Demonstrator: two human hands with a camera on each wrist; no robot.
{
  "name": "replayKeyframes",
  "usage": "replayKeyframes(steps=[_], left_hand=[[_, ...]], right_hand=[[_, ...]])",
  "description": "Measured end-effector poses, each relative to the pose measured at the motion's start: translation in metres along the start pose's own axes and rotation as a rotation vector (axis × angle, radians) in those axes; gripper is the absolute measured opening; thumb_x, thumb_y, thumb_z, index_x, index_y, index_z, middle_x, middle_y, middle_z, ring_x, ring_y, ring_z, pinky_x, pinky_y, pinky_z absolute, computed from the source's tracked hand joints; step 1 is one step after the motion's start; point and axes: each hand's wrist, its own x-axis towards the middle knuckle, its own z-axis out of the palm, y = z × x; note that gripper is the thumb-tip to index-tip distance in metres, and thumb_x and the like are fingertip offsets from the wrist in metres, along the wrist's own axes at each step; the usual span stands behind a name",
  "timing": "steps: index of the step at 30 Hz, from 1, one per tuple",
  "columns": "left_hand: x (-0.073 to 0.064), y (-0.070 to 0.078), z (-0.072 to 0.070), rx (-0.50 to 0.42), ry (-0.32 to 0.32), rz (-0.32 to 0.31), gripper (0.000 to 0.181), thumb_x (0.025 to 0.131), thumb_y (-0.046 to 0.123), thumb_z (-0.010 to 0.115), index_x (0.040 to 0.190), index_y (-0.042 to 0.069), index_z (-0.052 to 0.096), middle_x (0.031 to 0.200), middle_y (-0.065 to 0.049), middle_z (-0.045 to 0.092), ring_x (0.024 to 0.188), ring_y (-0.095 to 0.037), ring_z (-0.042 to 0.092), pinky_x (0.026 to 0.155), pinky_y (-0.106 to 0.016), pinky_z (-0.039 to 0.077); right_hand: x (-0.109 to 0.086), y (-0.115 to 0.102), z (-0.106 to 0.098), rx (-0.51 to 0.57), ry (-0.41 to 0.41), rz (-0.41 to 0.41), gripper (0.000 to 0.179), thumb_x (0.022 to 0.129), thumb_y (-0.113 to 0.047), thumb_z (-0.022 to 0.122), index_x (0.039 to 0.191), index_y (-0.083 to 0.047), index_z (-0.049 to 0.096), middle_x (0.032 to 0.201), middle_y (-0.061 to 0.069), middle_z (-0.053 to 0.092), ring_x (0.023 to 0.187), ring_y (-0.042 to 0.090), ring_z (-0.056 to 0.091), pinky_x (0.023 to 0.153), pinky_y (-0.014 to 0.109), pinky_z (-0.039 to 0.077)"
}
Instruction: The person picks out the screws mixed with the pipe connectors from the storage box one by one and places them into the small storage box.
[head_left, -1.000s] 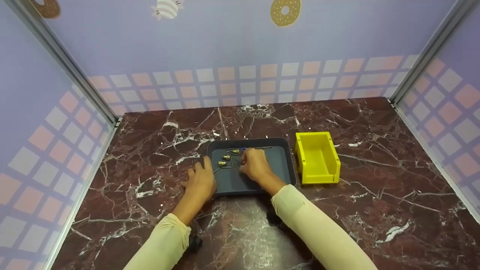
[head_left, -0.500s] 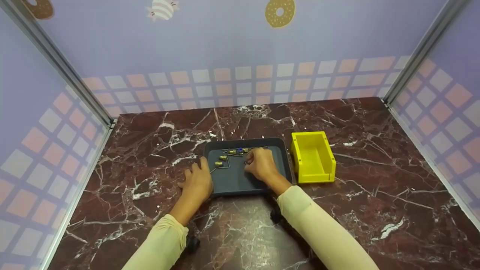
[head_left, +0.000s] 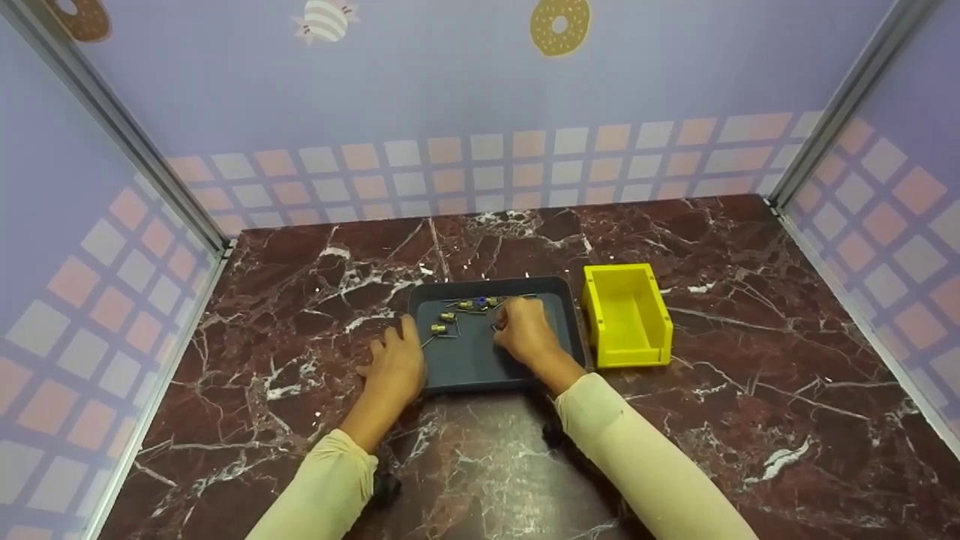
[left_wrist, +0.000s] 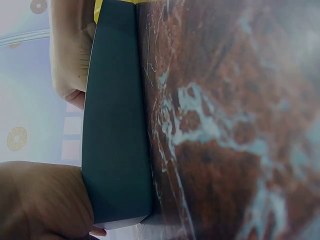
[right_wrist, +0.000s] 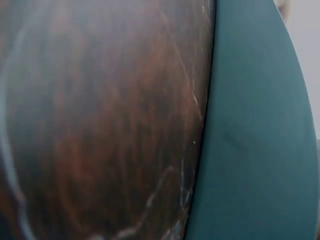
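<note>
A shallow dark grey tray point(head_left: 457, 375) holds several small brass fittings point(head_left: 439, 329), one blue-ended piece point(head_left: 482, 301) and several thin metal rods point(head_left: 447, 336), some bent like hex keys. My left hand point(head_left: 395, 361) rests at the tray's left rim with fingers spread and relaxed; in the left wrist view the left palm point(left_wrist: 42, 197) lies against the tray's corner. Over the middle right of the tray, my right hand point(head_left: 525, 330) has curled fingers, pinching a small thin metal piece point(head_left: 495, 328), mostly hidden. In the right wrist view only the tray wall point(right_wrist: 255, 130) and tabletop show.
A yellow open-front bin point(head_left: 628, 315) stands close to the tray's right side. The table point(head_left: 750, 300) is dark red marbled stone, with white specks behind the tray. Patterned panels point(head_left: 480, 90) enclose it at the back and both sides.
My right hand has shifted slightly right within the tray, uncovering more of the brass fittings and the blue-ended piece. The left hand stays at the rim. The head view has turned slightly.
</note>
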Motion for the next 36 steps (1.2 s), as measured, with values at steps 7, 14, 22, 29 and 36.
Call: replayKeyframes(steps=[7, 14, 22, 29, 36], left_hand=[[0.0, 0.0, -0.002, 0.001, -0.004, 0.001, 0.069, 0.088, 0.01, 0.052, 0.146, 0.01, 0.016, 0.14, -0.028, 0.031, 0.129, -0.054, 0.026, 0.086, -0.083, 0.021], [0.0, -0.001, -0.002, 0.006, 0.009, 0.018, 0.07, 0.087, 0.009, 0.052, 0.146, 0.009, 0.015, 0.139, -0.028, 0.031, 0.128, -0.054, 0.026, 0.084, -0.083, 0.023], [0.0, -0.001, 0.0, 0.005, 0.02, 0.016, 0.069, 0.087, 0.01, 0.052, 0.146, 0.009, 0.016, 0.138, -0.027, 0.033, 0.127, -0.053, 0.028, 0.084, -0.083, 0.022], [0.0, -0.001, 0.0, 0.0, 0.013, 0.015, 0.068, 0.088, 0.01, 0.051, 0.146, 0.009, 0.015, 0.139, -0.028, 0.032, 0.128, -0.053, 0.027, 0.085, -0.083, 0.022], [-0.001, 0.0, 0.0, 0.004, 0.02, 0.02, 0.07, 0.086, 0.012, 0.055, 0.145, 0.009, 0.016, 0.137, -0.027, 0.033, 0.126, -0.053, 0.029, 0.084, -0.083, 0.023]], right_hand=[[0.002, 0.01, -0.004, 0.172, -0.041, 0.063, 0.012, 0.062, -0.01, 0.078, 0.072, -0.012, 0.072, 0.066, -0.004, 0.07, 0.054, 0.008, 0.063, 0.054, 0.024, 0.053], [-0.002, 0.016, -0.015, 0.385, -0.091, 0.161, 0.012, 0.065, -0.012, 0.078, 0.075, -0.014, 0.073, 0.068, -0.004, 0.07, 0.06, 0.007, 0.065, 0.059, 0.024, 0.054], [-0.01, 0.017, -0.034, 0.579, -0.086, 0.208, 0.014, 0.067, -0.01, 0.078, 0.081, -0.011, 0.073, 0.075, 0.002, 0.071, 0.068, 0.014, 0.066, 0.058, 0.023, 0.052], [-0.016, 0.022, -0.059, 0.746, -0.056, 0.218, 0.019, 0.071, -0.001, 0.075, 0.089, 0.0, 0.071, 0.082, 0.011, 0.071, 0.071, 0.015, 0.067, 0.064, 0.026, 0.056], [-0.02, 0.032, -0.093, 0.784, 0.017, 0.22, 0.022, 0.072, -0.002, 0.075, 0.093, 0.003, 0.068, 0.083, 0.01, 0.07, 0.071, 0.014, 0.065, 0.064, 0.023, 0.054]])
